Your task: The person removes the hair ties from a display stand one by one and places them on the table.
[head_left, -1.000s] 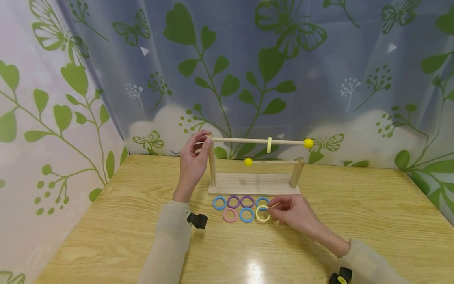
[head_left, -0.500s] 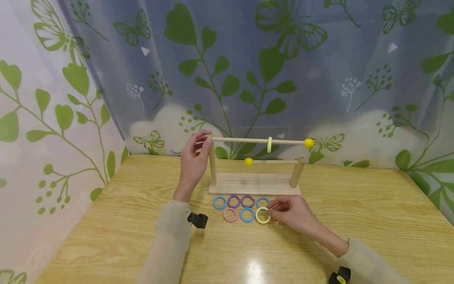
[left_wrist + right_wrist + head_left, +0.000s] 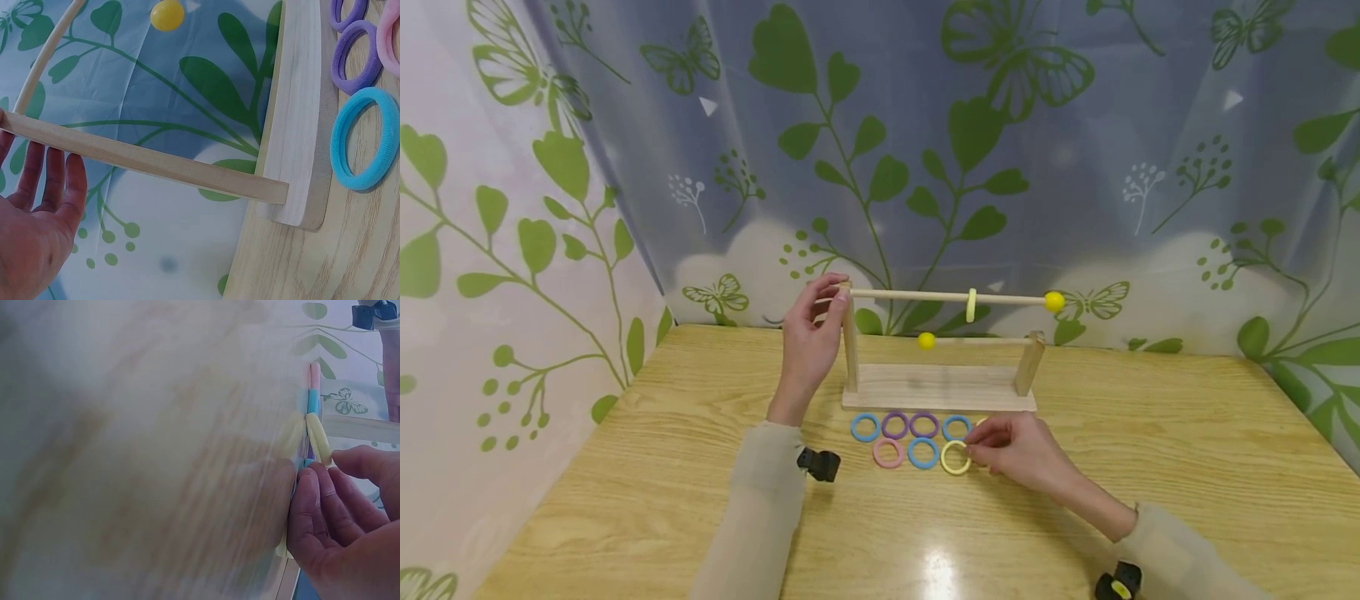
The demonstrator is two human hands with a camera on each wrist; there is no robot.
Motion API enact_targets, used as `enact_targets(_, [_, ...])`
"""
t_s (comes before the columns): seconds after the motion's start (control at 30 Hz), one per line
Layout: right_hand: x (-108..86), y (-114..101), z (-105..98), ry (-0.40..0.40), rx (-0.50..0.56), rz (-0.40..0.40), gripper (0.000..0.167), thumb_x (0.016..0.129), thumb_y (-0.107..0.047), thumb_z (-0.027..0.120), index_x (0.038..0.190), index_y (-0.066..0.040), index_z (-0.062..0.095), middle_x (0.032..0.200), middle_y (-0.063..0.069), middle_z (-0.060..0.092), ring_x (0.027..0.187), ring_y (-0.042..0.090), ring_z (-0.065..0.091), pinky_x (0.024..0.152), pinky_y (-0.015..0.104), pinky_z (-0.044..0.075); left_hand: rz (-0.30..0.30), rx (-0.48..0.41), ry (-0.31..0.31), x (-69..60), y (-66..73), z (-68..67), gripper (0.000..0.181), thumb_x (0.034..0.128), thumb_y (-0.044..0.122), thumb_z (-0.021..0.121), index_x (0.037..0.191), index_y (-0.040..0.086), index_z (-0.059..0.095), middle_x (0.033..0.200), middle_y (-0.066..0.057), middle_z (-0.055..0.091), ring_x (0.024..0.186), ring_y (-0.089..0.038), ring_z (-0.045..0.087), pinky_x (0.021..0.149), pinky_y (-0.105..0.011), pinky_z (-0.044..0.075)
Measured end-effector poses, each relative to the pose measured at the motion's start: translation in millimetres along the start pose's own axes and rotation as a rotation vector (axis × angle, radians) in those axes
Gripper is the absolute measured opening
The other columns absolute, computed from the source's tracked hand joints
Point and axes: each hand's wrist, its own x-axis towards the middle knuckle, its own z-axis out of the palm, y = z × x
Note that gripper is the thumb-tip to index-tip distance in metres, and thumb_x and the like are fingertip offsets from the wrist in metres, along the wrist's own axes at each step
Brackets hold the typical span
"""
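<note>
My left hand (image 3: 811, 337) holds the top of the left post (image 3: 150, 159) of a wooden stand, thumb in front and fingers behind. The stand's base (image 3: 936, 387) rests on the table. From the left post runs a long rod ending in a yellow ball (image 3: 1055, 302), with one pale yellow ring (image 3: 972, 306) hanging on it. In front of the base, my right hand (image 3: 1026, 450) pinches the edge of another pale yellow ring (image 3: 945, 467) between thumb and fingers. The right wrist view shows this pinched ring (image 3: 317, 437) tilted, its held side raised off the table.
Blue rings (image 3: 922, 466), purple rings (image 3: 895, 436) and a pink ring (image 3: 888, 465) lie flat before the base. Part of one more yellow ring (image 3: 981, 422) shows behind my right hand. A shorter rod with a yellow ball (image 3: 927, 341) extends left from the right post (image 3: 1030, 367).
The pinched yellow ring has shifted slightly toward me and no longer overlaps the blue ring behind it. A bit of another yellow ring now shows behind my right hand. My left hand stays put.
</note>
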Motion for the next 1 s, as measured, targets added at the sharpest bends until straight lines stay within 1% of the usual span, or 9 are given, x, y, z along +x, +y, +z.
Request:
enact_targets(0.3, [0.4,-0.1,-0.3,-0.004,-0.02,-0.025,0.014,0.089,-0.017,0.077,0.097,-0.006,0.078,0.086,0.005,0.078,0.072,0.013,0.069,0.059,0.025,0.057,-0.011,0.005,0.003,0.5,0.9,-0.3,0.026,0.1036,0.019,0.061,0.127,0.012,0.068,0.115,-0.016,0.066,0.099,-0.019,0.065,0.075,-0.019,0.054])
enact_targets(0.5, [-0.7,1.8,-2.1,-0.017,-0.017,-0.041,0.016,0.091,-0.019,0.077,0.1,-0.007,0.078,0.089,0.005,0.077,0.071,0.014,0.069,0.058,0.027,0.057,-0.028,0.008,0.005,0.1,1.1,-0.3,0.025,0.1038,0.021,0.061,0.127,0.012,0.068,0.115,-0.014,0.066,0.099,-0.016,0.065,0.073,-0.018,0.053])
enact_targets(0.77, [-1.8,1.3,-4.6,-0.022,0.028,-0.024,0.017,0.092,-0.019,0.076,0.102,-0.006,0.077,0.093,0.007,0.078,0.078,0.015,0.07,0.062,0.028,0.06,-0.036,0.005,0.011,0.4,0.3,0.7,0.026,0.1037,0.02,0.061,0.127,0.012,0.068,0.115,-0.013,0.066,0.097,-0.014,0.065,0.074,-0.018,0.054])
enact_targets(0.87, [-1.8,0.7,-6.3,-0.013,0.037,-0.015,0.018,0.092,-0.018,0.075,0.103,-0.005,0.077,0.094,0.009,0.078,0.08,0.016,0.072,0.063,0.029,0.06,-0.03,0.006,0.009,1.0,-0.3,0.6,0.026,0.1041,0.02,0.06,0.127,0.012,0.068,0.115,-0.013,0.066,0.097,-0.014,0.065,0.074,-0.018,0.054])
enact_targets(1.0, [-0.7,-1.0,-9.4,0.019,0.039,-0.003,0.018,0.092,-0.017,0.075,0.104,-0.004,0.076,0.094,0.011,0.078,0.078,0.02,0.072,0.063,0.031,0.061,-0.028,0.009,0.007,1.5,0.5,0.2,0.025,0.1042,0.02,0.06,0.127,0.012,0.068,0.115,-0.013,0.067,0.097,-0.014,0.065,0.074,-0.018,0.054])
